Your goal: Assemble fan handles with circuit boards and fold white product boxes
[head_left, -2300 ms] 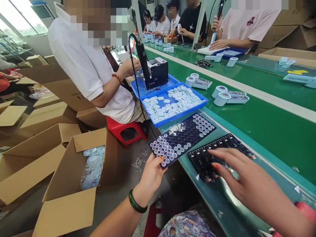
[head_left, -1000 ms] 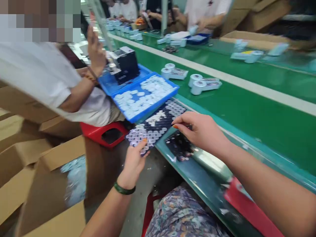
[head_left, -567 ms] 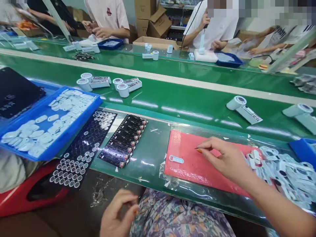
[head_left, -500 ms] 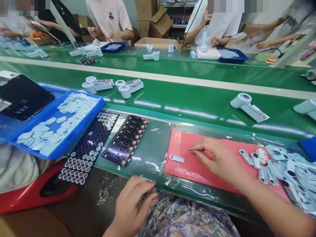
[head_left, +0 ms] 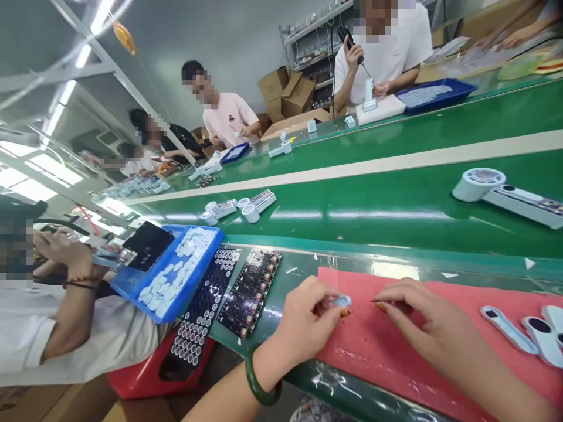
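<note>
My left hand [head_left: 310, 316], a green bangle on its wrist, pinches a small light-blue plastic part [head_left: 341, 301] above the left end of the red mat [head_left: 352, 346]. Over the same mat, my right hand [head_left: 416, 310] is closed in a pinch. A tiny dark tip shows at its fingertips; what it is I cannot make out. The two hands are apart, fingertips facing. Right of my right hand lie more light-blue plastic parts [head_left: 508, 328], some with a dark round spot.
At left are a blue tray [head_left: 165, 313] of pale pieces, a black sheet [head_left: 206, 302] with round rings and a black circuit board panel [head_left: 250, 287]. Handheld fan bodies [head_left: 479, 184] lie on the green belt [head_left: 352, 225]. Co-workers sit opposite; another person [head_left: 65, 316] is at left.
My left hand has come up from the table edge and picked the light-blue part off the mat. My right hand keeps its pinch. The view has tilted and swung left.
</note>
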`<state>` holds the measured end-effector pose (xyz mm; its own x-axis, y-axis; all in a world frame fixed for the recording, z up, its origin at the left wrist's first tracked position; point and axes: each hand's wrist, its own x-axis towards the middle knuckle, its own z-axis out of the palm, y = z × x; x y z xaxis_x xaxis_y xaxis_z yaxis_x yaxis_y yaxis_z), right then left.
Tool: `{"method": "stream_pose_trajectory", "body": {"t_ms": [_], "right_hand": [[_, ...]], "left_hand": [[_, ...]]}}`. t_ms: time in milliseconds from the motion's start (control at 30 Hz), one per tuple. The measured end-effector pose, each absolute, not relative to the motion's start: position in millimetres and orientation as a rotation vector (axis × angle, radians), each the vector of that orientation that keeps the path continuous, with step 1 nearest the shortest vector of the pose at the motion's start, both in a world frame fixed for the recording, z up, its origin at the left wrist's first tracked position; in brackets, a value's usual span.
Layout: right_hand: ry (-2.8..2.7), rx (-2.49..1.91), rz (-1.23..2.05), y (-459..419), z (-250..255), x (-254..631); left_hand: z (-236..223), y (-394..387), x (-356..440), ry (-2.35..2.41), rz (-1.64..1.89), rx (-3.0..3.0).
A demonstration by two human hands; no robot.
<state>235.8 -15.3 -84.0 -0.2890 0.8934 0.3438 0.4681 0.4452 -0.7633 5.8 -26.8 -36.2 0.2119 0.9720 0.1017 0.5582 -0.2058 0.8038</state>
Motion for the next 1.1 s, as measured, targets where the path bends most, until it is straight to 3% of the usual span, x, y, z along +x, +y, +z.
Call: {"method": "stream_pose_trajectory", "body": {"t_ms": [133,267,1100], "right_hand": [[-1.734,-1.246,0.571,-12.6,-76.0,244.6],[-1.678,-1.233,0.554,-12.8,-61.7,252.0],[-1.961,-1.124,0.174,-16.5,-54.4,258.3]], "left_hand": [[-42.3,-3.4,43.3,1.047,1.072,1.089],[-53.9,8.1,70.3,0.800,1.125,0.871],[-59.3,-1.0,52.9,0.900,1.094,1.351]]}}
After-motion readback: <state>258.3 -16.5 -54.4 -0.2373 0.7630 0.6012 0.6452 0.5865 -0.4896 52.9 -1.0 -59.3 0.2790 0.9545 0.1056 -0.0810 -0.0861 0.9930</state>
